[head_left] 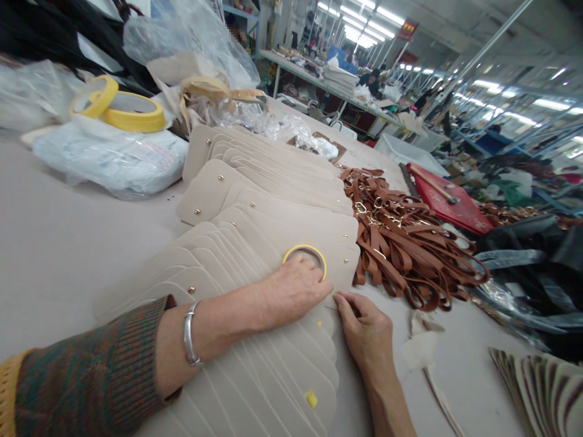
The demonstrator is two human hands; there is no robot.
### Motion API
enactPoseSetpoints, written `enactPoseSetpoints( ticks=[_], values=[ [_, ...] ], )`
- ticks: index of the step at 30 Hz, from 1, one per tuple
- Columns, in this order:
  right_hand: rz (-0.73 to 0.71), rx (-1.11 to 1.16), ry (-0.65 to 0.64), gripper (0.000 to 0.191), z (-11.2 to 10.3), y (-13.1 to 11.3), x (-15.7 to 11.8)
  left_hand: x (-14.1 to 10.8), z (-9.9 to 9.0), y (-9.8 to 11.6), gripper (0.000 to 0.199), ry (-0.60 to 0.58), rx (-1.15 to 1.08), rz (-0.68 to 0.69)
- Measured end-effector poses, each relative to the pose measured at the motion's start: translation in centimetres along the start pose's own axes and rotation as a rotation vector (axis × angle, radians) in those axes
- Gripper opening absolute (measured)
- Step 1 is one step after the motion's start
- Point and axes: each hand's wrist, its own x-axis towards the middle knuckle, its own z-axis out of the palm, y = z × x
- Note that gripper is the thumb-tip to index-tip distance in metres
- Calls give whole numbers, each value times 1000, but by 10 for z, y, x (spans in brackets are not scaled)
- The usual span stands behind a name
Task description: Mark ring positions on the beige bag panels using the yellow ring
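My left hand [291, 291], with a silver bangle at the wrist, is closed around the near side of a roll of yellow tape [323, 261]. Its fingertips point right, towards my right hand [367, 328]. The thumb and forefinger of that right hand pinch together at the edge of the panels; what lies between them is too small to make out. Beneath both hands fan out many overlapping beige panels [259, 237] with rounded corners and small gold studs. Bits of yellow tape [311, 398] stick to some of the nearer panels.
Brown straps [392, 237] with gold clasps lie heaped right of the panels. Two yellow tape rolls [136, 115] rest on a plastic-wrapped packet [109, 158] at left. A red folder [449, 197] lies beyond the straps; a fanned beige stack [542, 388] stands at the lower right.
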Motion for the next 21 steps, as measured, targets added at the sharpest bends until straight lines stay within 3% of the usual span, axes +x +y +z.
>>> enactPoseSetpoints(
  ticks=[4,9,11,13,16,18,21],
  values=[
    [-45,-64,-46,22,-1,-3,6,-1,-3,-2,6,38,-9,27],
    [-8,33,-352,28,-19,-8,6,-1,-14,-6,13,75,-121,35],
    [57,119,-394,34,-23,-8,4,-1,-15,-7,10,77,-160,52],
    [116,245,-285,32,-21,-8,2,-2,-14,-7,11,85,-177,76],
    [103,386,-11,24,-15,-8,0,-3,-12,-7,27,106,-168,87],
    [-11,374,84,19,-11,-12,-1,-4,-10,-6,36,120,-159,78],
    [-225,266,120,16,-9,-23,3,-4,-8,-5,34,114,-167,56]
  ],
)
